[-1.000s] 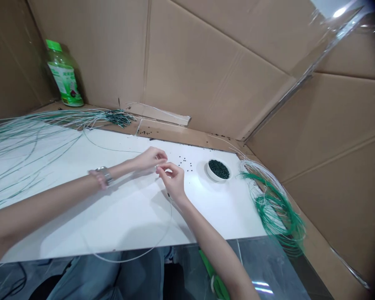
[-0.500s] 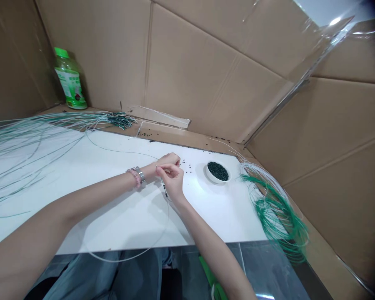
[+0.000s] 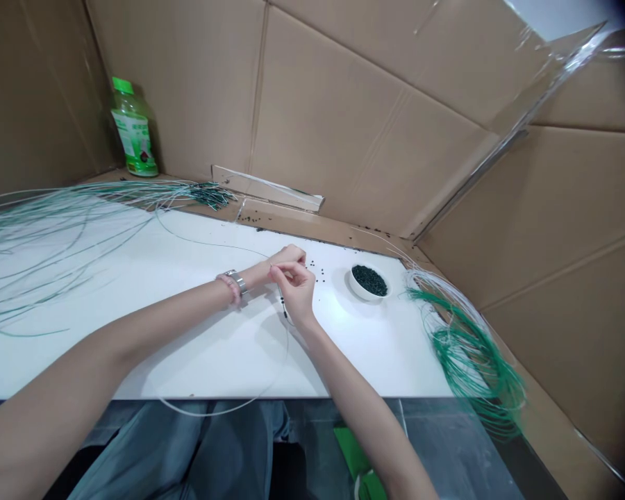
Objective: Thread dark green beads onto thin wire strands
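Note:
Over the white board, my right hand (image 3: 298, 288) pinches a thin pale cord (image 3: 287, 347) between thumb and fingertips. Several small black beads (image 3: 284, 305) sit on the cord just below the pinch. The cord loops down past the board's front edge. Right behind it, my left hand (image 3: 290, 255) is closed, its fingers curled and partly covered by the right hand; what they hold is hidden. Loose dark beads (image 3: 320, 272) lie just right of the hands. Farther right stands a white bowl (image 3: 367, 294) full of dark green-black beads (image 3: 369, 279).
On the left, a spread of pale and green cords (image 3: 83, 222) ends in a dark beaded bunch (image 3: 211, 194). A green bottle (image 3: 135, 139) stands by the cardboard wall (image 3: 333, 104). Coiled green cord (image 3: 469, 361) hangs over the board's right end.
The whole view has shifted slightly, so everything appears a little farther right and higher. Both hands stay together, with the right still pinching the cord.

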`<state>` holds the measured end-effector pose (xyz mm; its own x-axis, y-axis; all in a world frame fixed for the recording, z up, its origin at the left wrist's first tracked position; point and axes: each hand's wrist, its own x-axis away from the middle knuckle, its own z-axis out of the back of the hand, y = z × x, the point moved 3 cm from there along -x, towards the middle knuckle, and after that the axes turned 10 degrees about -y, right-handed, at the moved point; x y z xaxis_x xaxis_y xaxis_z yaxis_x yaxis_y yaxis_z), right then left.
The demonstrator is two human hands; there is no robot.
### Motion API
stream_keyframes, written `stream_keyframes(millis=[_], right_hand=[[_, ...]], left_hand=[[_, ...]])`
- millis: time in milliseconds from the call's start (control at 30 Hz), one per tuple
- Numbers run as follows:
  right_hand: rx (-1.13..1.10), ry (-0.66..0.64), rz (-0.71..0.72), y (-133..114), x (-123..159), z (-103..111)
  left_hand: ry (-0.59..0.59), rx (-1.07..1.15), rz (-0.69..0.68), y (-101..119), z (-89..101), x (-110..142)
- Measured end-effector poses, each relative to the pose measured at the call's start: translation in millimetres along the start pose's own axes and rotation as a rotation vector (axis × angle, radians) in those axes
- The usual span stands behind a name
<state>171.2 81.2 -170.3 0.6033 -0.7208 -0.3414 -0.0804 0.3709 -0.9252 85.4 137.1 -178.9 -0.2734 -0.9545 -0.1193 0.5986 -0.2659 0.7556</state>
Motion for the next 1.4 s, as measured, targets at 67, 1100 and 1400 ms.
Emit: stream_keyframes(millis=[67,1100,1400], right_hand=[[-0.001,0.03,0.007,-2,1,1],[-0.006,-0.037,0.014,-28,22,-7],[0.037,-0.059,0.072,-35,24,-7]], left_hand=[[-0.004,0.091,0.031,-2,13.2,10],[0.244,1.123,0.108,12,10.2,138],[0.241,1.172,0.128,15,12.4,139]])
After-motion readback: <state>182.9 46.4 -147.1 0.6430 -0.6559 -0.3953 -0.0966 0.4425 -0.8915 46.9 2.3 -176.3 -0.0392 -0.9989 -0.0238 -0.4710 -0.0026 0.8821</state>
